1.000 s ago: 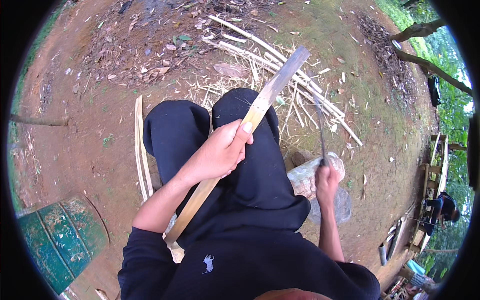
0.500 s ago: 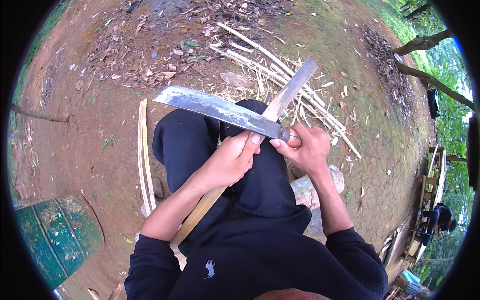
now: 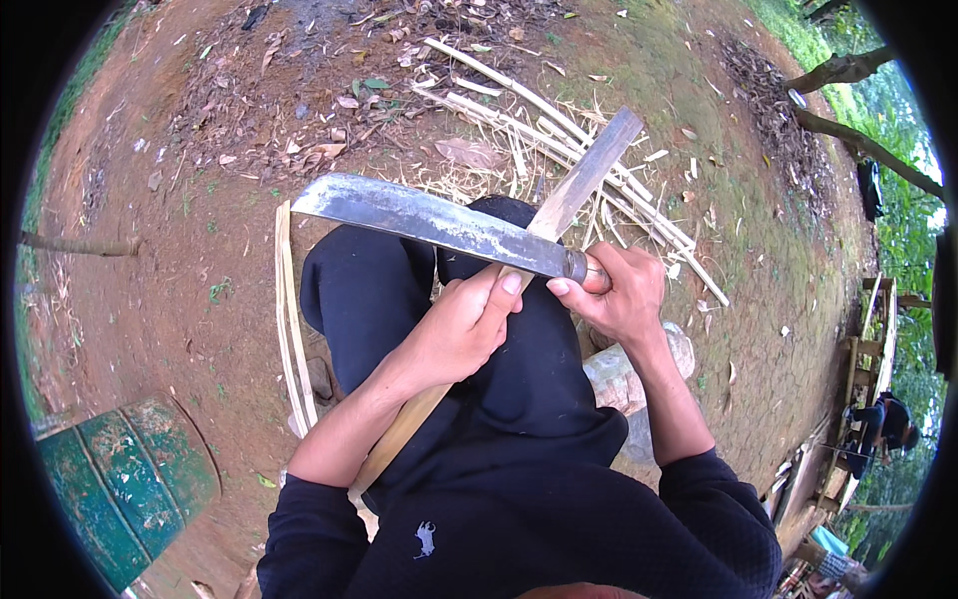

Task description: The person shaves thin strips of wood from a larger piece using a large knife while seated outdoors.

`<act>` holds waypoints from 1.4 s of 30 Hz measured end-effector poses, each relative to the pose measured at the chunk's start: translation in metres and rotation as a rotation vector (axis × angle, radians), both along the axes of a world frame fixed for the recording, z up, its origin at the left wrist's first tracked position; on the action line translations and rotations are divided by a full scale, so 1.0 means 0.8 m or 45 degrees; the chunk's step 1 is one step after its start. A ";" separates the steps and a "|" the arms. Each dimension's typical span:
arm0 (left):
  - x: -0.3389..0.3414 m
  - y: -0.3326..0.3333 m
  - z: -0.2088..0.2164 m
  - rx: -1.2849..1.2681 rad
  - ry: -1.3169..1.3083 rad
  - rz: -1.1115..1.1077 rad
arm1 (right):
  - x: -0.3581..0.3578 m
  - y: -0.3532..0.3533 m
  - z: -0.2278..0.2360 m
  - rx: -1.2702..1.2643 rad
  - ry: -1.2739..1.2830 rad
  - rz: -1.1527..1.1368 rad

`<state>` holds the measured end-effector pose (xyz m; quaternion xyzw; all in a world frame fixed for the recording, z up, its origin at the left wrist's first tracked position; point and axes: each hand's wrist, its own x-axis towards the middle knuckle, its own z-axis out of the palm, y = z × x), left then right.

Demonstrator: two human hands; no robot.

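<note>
My left hand (image 3: 461,327) is closed round a long flat wooden strip (image 3: 589,172), which slants across my lap from beside my left forearm up to the far right. My right hand (image 3: 621,298) grips the wooden handle of a machete (image 3: 429,222). Its broad, worn grey blade points to the left and lies across the strip just beyond my left thumb. The blade covers a short stretch of the strip. My left fingers are partly hidden beneath the strip.
Split sticks and shavings (image 3: 559,140) lie on the dirt beyond my knees. Thin strips (image 3: 287,309) rest at my left, near a green metal drum (image 3: 120,479). A log piece (image 3: 639,369) is by my right leg. At the far right a person (image 3: 883,429) is beside a wooden structure.
The machete and both hands keep nearly the same place on the strip; the blade tip sits slightly further left. The whole view has shifted a little.
</note>
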<state>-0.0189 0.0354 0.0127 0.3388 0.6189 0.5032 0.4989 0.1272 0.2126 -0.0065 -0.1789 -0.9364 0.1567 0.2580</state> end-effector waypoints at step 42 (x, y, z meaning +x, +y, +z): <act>-0.018 0.015 0.012 -0.124 -0.121 0.026 | 0.010 -0.003 -0.013 -0.290 0.134 -0.138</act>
